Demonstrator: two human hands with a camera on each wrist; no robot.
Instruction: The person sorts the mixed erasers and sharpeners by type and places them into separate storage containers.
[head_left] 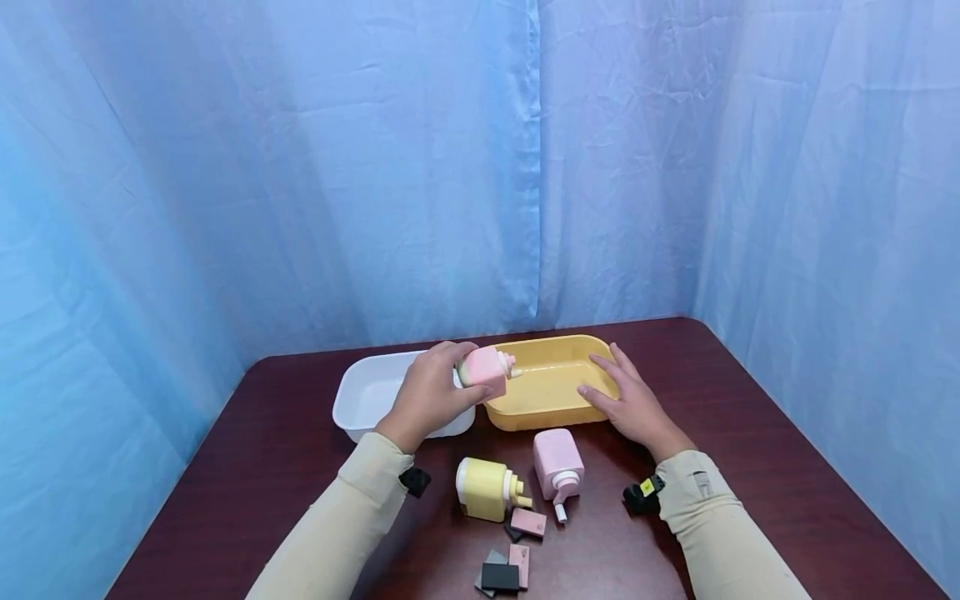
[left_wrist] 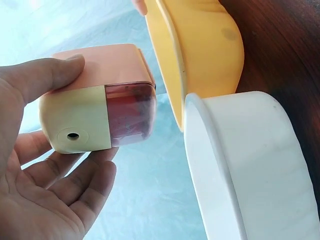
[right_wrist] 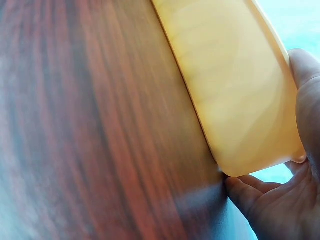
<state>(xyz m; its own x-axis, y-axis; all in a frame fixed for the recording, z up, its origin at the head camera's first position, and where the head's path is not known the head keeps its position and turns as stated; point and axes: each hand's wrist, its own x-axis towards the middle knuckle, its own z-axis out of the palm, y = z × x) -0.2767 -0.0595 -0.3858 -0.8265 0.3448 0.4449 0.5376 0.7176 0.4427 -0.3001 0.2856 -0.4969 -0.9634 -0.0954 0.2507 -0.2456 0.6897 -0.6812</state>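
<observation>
My left hand (head_left: 431, 392) holds a pink and cream pencil sharpener (left_wrist: 95, 65) between thumb and fingers. Its crank points right, near the gap between a white tray (head_left: 352, 408) and a yellow tray (head_left: 536, 412). In the left wrist view the round pencil hole and the see-through shavings drawer face the camera. At the yellow tray's right end, my right hand (head_left: 637, 408) grips the rim, the thumb reaching over it and other fingers along the outside wall. A yellow sharpener (head_left: 483, 490) and a pinkish-purple one (head_left: 558, 458) lie on the table between my arms.
Several small flat blocks lie near the front edge, among them a pink block (head_left: 528, 523) and a black block (head_left: 500, 577). The dark red wooden table (head_left: 757, 417) has light blue curtains (head_left: 420, 167) behind it and on both sides.
</observation>
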